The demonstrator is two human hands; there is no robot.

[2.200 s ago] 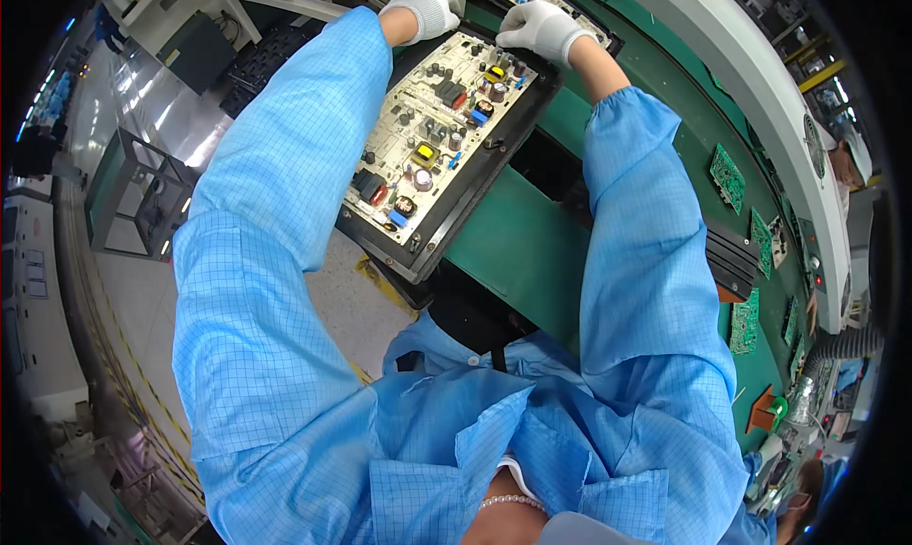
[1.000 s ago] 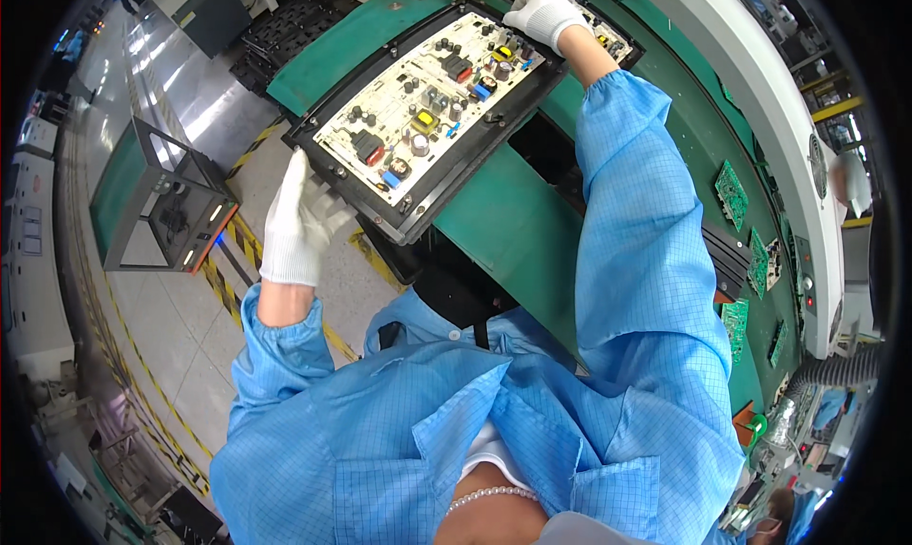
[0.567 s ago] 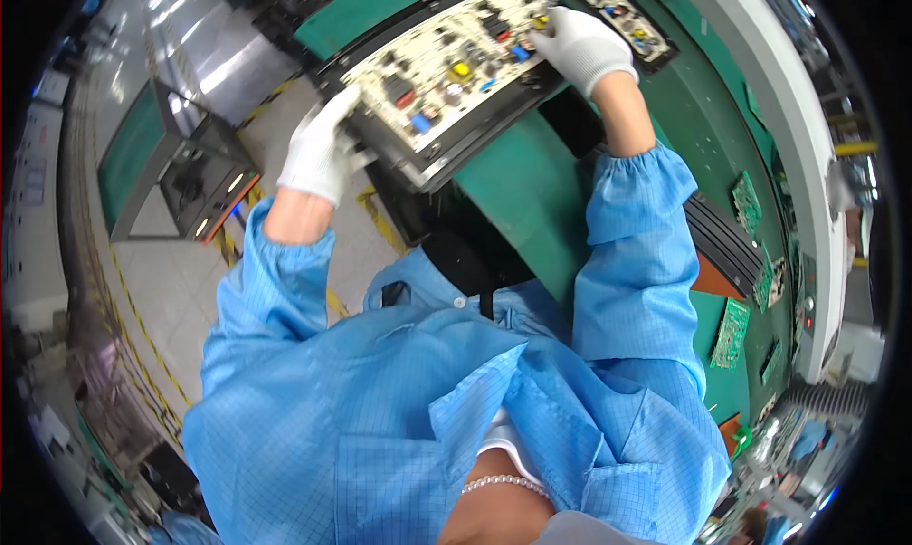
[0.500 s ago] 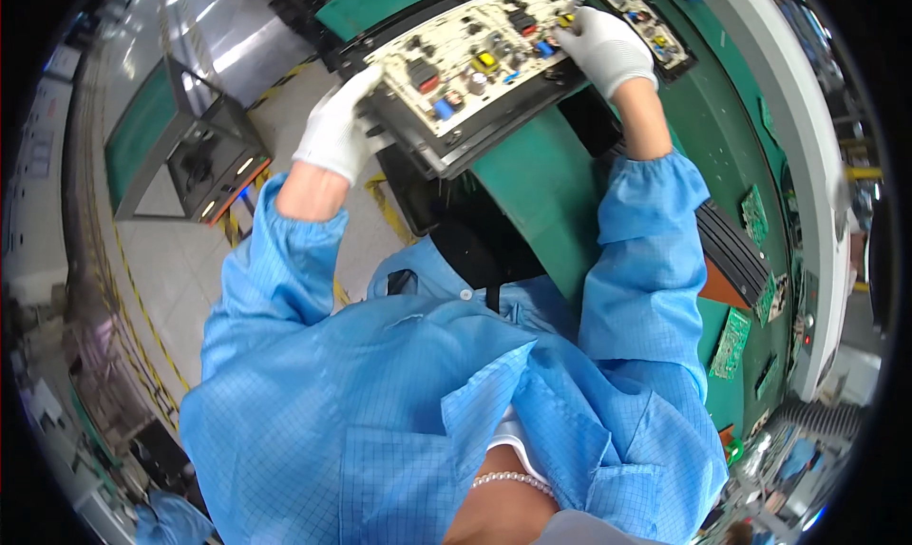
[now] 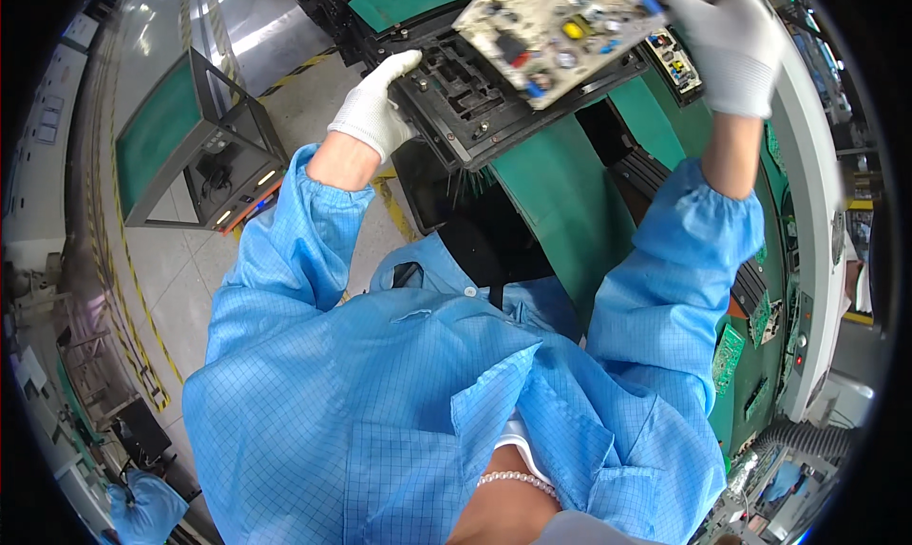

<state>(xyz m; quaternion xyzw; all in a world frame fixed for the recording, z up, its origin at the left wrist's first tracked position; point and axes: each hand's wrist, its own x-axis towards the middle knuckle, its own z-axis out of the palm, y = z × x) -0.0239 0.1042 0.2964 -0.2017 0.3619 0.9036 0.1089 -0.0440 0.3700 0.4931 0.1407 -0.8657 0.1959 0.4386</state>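
Note:
My right hand [image 5: 730, 49], in a white glove, grips the right end of a cream-coloured circuit board [image 5: 524, 24]. The board is tilted and raised over a black fixture [image 5: 513, 134], its left part above the fixture's recesses. Blue, yellow and red components stand on its face. At the fixture's left end is my gloved left hand [image 5: 378, 110], its thumb over the top edge and its other fingers mostly hidden. Dark recesses and small metal posts show on the fixture's uncovered left part. Motion blurs the board and right hand slightly.
Another populated board in a black holder [image 5: 676, 68] lies beyond the fixture on the right. Green circuit boards [image 5: 729, 357] lie along the green-topped bench [image 5: 546, 189]. A white machine edge [image 5: 825, 260] bounds the right side. A dark-framed cart [image 5: 171, 136] stands at left.
My right hand has moved right and lifted the board off the fixture, uncovering the fixture's left recesses. My left hand stays at the fixture's left end.

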